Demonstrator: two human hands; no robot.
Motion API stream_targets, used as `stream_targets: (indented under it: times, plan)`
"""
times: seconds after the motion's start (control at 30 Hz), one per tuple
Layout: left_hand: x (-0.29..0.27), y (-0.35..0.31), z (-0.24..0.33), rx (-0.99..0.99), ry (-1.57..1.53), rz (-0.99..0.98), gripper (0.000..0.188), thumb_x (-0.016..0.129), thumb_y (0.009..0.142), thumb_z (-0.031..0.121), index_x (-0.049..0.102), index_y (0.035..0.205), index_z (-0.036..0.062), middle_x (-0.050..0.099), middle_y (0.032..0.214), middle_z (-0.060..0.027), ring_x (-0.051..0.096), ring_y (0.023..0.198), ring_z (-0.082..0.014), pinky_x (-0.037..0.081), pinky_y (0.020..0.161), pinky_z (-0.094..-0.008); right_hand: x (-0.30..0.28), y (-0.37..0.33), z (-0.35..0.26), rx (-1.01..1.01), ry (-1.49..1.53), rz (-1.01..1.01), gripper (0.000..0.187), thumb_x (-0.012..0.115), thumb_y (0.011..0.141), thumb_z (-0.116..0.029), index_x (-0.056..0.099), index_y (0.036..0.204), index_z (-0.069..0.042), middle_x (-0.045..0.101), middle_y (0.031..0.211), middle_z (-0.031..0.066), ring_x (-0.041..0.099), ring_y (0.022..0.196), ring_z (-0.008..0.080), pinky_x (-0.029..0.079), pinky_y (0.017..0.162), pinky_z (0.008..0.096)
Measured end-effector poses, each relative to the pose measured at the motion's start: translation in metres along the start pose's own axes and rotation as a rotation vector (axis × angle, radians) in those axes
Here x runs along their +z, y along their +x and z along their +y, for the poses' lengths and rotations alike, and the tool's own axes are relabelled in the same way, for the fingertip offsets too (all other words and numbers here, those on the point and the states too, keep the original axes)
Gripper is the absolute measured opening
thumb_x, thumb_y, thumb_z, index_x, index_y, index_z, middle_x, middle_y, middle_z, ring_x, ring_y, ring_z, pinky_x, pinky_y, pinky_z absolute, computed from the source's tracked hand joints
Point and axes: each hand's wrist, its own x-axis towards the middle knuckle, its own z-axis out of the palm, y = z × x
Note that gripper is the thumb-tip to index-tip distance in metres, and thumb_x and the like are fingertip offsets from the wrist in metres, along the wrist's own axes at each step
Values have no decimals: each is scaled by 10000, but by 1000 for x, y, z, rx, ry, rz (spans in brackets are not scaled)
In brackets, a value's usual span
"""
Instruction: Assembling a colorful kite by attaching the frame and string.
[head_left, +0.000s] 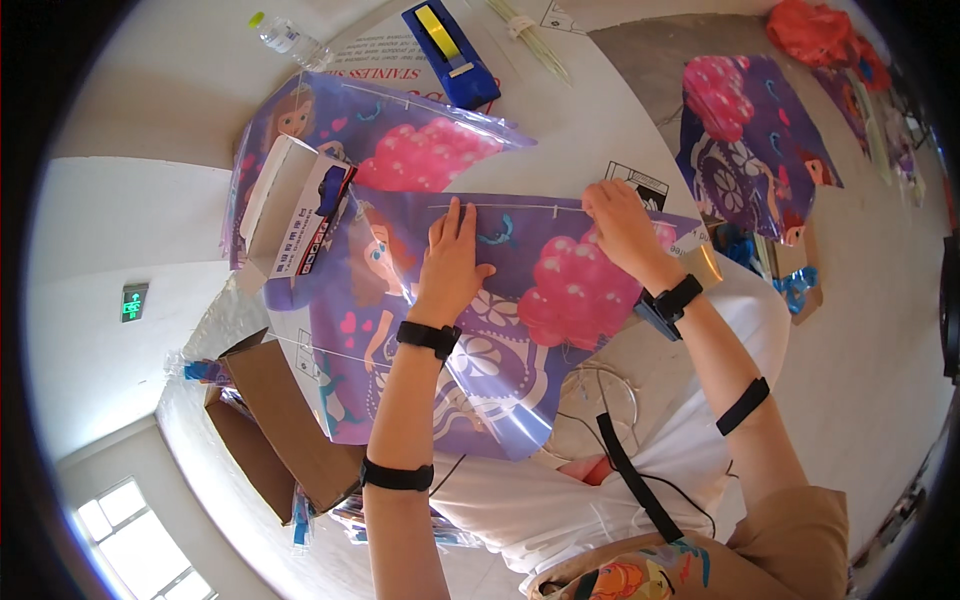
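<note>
A purple plastic sheet [335,330], shaped like a kite sail and printed with a cartoon princess and pink bubbles, lies across the work surface in front of me. Along its far edge runs a thin whitish rod [520,206], with a small white tab near its middle. My left hand [452,262] rests flat on the sheet, fingers stretched toward that edge and thumb apart. Farther right, my right hand [628,235] pinches at the same edge, where the rod meets its fingertips; the exact grip is partly hidden. A loose fold of the sheet shines and hangs toward my lap.
Beyond lie a similar printed sheet [400,110], a white carton [290,215], a blue tape dispenser [455,70], a bottle [290,42] and a bundle of thin sticks [530,40]. A cardboard box [300,420] stands left; another printed sheet [740,150] and red plastic [810,35] lie right.
</note>
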Motion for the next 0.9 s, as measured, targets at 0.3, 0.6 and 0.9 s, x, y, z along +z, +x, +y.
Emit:
stream_targets:
  times: [0.3, 0.6, 0.9]
  plan:
    - [-6, 5, 2, -16, 97, -82, 959, 822, 647, 132, 317, 1457, 40, 244, 1542, -174, 362, 1295, -393, 405, 1045, -443, 3, -1, 2, 9, 37, 28, 247, 586, 667, 65, 510, 888, -14, 542, 896, 146, 513, 910, 344, 418, 829, 434]
    - [7, 21, -1, 235, 71, 39, 966, 819, 633, 142, 326, 1458, 49, 337, 1493, -199, 366, 1324, -377, 322, 1077, -479, 6, -12, 16, 81, -12, 206, 185, 551, 737, -3, 548, 921, -17, 551, 936, 175, 510, 957, 371, 403, 845, 472]
    - [14, 13, -49, 64, 45, -116, 1109, 797, 505, -20, 271, 1480, 25, 206, 1572, -149, 306, 1303, -420, 312, 1092, -452, 6, 9, -32, 64, 92, 98, 267, 705, 724, -134, 599, 928, 2, 563, 971, 145, 523, 977, 318, 423, 880, 409]
